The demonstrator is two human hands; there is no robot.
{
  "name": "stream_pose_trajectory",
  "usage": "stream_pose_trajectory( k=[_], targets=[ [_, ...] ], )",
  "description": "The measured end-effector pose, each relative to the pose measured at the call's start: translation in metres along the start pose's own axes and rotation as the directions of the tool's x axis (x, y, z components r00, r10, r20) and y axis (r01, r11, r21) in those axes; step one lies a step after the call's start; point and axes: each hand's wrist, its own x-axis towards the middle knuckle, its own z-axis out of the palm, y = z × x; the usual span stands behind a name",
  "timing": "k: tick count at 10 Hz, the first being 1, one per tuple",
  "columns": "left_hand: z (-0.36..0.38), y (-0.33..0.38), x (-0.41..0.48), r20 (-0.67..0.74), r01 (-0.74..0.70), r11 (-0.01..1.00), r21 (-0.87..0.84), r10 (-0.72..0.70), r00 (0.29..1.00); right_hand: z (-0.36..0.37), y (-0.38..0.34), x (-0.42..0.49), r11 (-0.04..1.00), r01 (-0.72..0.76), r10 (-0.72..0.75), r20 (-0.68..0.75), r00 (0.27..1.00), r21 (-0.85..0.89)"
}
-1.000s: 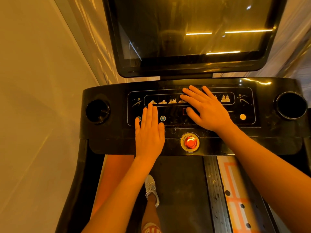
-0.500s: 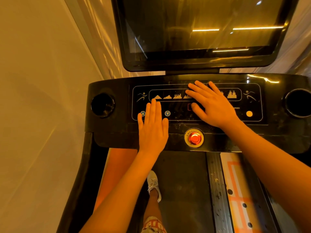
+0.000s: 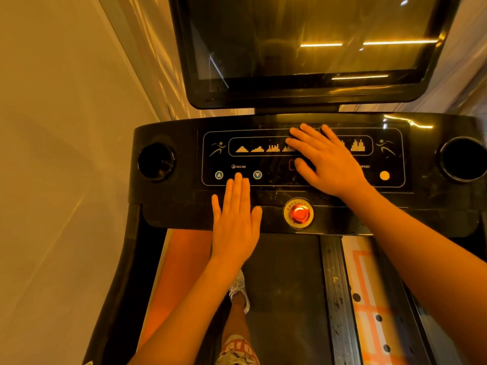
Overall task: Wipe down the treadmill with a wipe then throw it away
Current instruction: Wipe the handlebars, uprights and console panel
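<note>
The treadmill [image 3: 437,206] is seen from above, black and glossy, with its belt [image 3: 284,285] running underfoot. Its dark screen [image 3: 303,48] is tilted above the console panel [image 3: 263,167], which is printed with yellow programme bars. The left hand [image 3: 234,227] is held flat over the console's near edge, fingers straight and together. The right hand [image 3: 329,162] is spread flat on the panel. Whether anything lies under either palm cannot be told. A red emergency button [image 3: 299,214] is set between the wrists.
</note>
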Motion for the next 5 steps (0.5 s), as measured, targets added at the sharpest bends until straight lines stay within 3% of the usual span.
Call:
stream_pose_trajectory(
  k=[2, 4, 5],
  targets=[
    [-0.004, 0.003, 0.019, -0.02, 0.018, 1.0, 0.003, -0.018, 1.0, -0.003, -0.002, 0.0, 1.0, -0.01, 0.01, 0.011, 1.0, 0.002],
    [0.012, 0.006, -0.047, 0.053, 0.019, 0.999, -0.044, -0.016, 0.998, -0.002, -0.002, 0.0, 1.0, -0.007, 0.007, 0.011, 1.0, 0.003],
    [0.009, 0.007, -0.037, 0.051, 0.019, 0.998, -0.062, -0.016, 0.999, -0.002, -0.002, 0.0, 1.0, -0.004, 0.004, 0.016, 1.0, 0.002]
  ],
)
